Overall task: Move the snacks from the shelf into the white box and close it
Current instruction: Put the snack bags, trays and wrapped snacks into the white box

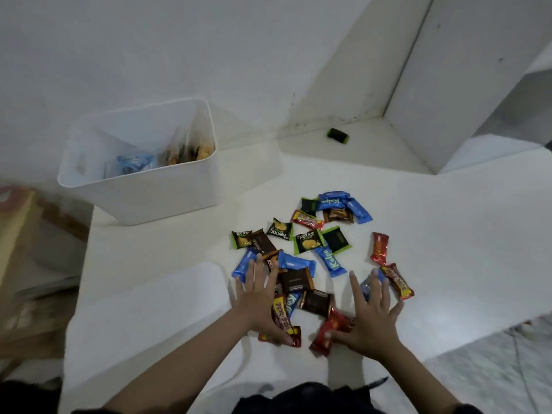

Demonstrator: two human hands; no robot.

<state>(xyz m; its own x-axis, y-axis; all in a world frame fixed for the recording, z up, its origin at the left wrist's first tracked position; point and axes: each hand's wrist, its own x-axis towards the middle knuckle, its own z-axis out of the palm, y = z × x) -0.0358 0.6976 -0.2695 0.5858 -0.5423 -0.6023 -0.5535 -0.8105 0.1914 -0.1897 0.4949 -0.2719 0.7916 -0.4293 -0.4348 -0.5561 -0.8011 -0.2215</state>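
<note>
Two hands (316, 309) flat on snacks (307, 243), one white box (140, 162)

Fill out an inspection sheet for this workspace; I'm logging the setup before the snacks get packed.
Surface: white shelf, bare in places, dirt specks along the back corner.
Job's things: white box open at the rear left, a few packets already inside; snack pile loose on the shelf; one green-edged packet alone near the back corner; flat white panel, possibly the lid, lying front left.
Clutter: nothing seen on the shelf.
Grippers: left hand and right hand spread flat over the near packets.
Cables: thin cable on the floor, right.
Surroundings: white walls; brown cardboard at left.
</note>
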